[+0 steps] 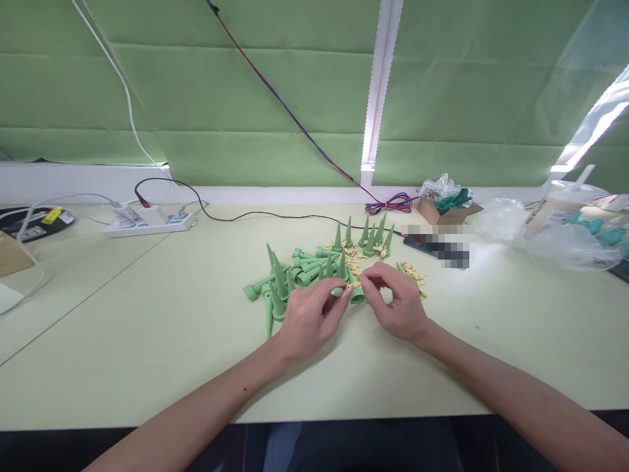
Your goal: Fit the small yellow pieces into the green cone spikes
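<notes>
My left hand is closed in a pinch on a green plastic spike, most of it hidden by the fingers. A small yellow valve piece sits at the left fingertips, beside the green part. The thumb and forefinger of my right hand are pinched at the valve piece's other end. Just below the fingertips shows a green round collar; which spike it belongs to I cannot tell. Around and behind my hands are several green spikes, some upright, some lying down. Loose yellow valve pieces lie right of them.
A phone with a black cable lies behind my right hand. Further back are a small cardboard box, a coiled red-and-blue wire, plastic bags and a cup. A power strip stands at the left.
</notes>
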The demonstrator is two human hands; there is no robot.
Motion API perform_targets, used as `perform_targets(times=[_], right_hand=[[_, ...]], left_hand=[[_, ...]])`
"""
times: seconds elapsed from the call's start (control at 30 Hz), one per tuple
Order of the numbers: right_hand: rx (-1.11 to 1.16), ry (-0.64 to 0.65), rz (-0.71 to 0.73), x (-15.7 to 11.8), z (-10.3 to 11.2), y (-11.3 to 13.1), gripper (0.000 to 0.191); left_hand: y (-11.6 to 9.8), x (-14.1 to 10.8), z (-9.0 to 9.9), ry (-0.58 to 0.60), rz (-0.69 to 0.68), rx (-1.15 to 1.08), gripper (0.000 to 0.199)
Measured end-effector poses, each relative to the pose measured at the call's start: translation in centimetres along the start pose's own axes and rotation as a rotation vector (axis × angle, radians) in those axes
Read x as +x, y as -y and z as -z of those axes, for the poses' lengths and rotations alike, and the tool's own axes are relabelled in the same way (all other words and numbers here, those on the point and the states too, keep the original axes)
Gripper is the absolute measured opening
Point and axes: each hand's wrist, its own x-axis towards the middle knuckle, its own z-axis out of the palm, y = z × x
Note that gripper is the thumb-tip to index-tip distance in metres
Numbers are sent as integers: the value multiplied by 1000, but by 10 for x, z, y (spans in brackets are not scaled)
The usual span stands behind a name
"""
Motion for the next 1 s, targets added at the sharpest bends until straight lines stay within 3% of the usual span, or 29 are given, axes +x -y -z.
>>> perform_targets(times=[0.1,0.4,0.77,1.0], right_hand=[[3,5,-5,0,0,-1,11],[15,36,-21,0,0,-1,9],[45,123,-3,0,-1,-3,11],[61,161,-28,0,1,-5,12]], left_hand=[[-1,2,0,20,102,-69,3],[-4,7,1,8,256,-106,37],[-2,6,1,69,475,-128,44],[-3,9,4,86,469,-220,41]])
